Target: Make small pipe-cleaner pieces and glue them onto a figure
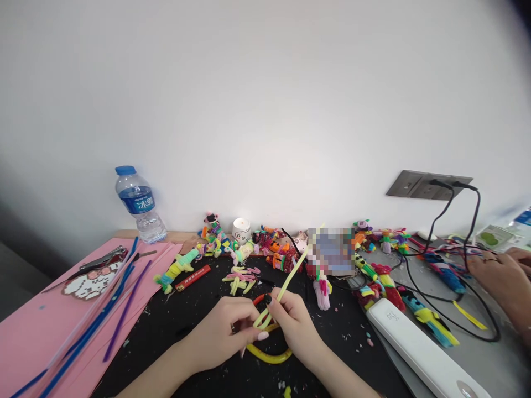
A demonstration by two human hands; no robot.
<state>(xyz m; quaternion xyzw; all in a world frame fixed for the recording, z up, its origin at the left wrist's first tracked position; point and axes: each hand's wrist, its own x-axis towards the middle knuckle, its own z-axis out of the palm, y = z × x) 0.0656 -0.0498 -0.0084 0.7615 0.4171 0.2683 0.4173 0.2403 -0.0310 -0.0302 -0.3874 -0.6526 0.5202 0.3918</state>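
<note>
A pale yellow-green pipe cleaner (291, 277) is bent into small loops between my hands, and its long free end points up and to the right. My left hand (226, 334) pinches the looped part between thumb and fingers. On the other side, my right hand (298, 329) grips the same pipe cleaner, thumb on top. Below both hands lies a curved yellow-and-orange ring-like thing (271, 358), partly hidden by the fingers. Short pink and yellow-green pipe cleaner pieces (240, 281) lie in a small pile just beyond my hands, on the black mat (166, 342).
Pink sheets (141, 326) at left carry blue pipe cleaners (97, 323) and scissors (99, 260). A water bottle (139, 204) and a white candle-like cup (241, 230) stand by the wall. Pipe cleaner figures (284, 260), a white power bank (423, 348), cables and another person's hand (498, 276) are at right.
</note>
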